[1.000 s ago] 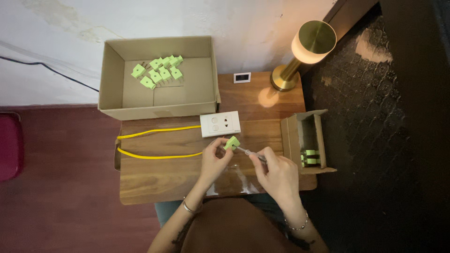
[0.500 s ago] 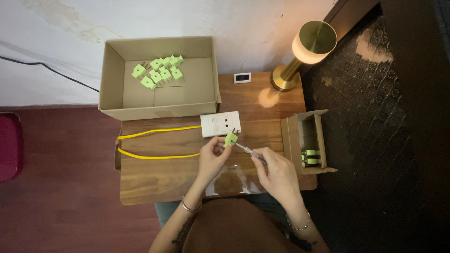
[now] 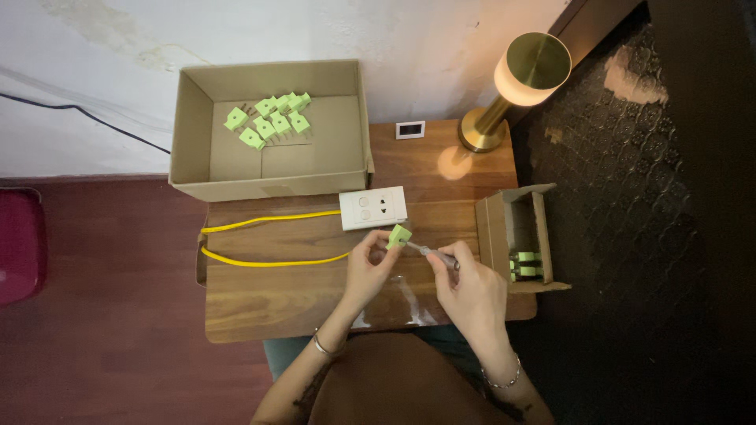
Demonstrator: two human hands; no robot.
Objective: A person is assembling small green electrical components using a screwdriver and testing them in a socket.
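The left hand [image 3: 368, 267] is clamped on a small green plug adapter [image 3: 398, 235], pinched between its fingertips and held up just above the bench [image 3: 260, 303]. The right hand [image 3: 468, 287] sits just to the right of the left one, its fingers closed around a slim screwdriver [image 3: 433, 253] whose tip meets the adapter's side. A clear plastic bag [image 3: 398, 303] lies flat on the bench beneath and between both hands. Just beyond the left hand's fingertips lies a white socket block [image 3: 373, 208], and a yellow cable [image 3: 268, 240] runs from it in a loop away to that hand's left. Further beyond the left hand, a large open cardboard box [image 3: 193, 126] holds a cluster of green adapters [image 3: 268, 122]. To the right of the right hand a small cardboard box [image 3: 543, 224] lies on its side with green adapters [image 3: 526, 265] inside. Beyond the right hand stands a brass lamp [image 3: 531, 67], lit, with a small white display [image 3: 410, 129] beside its base
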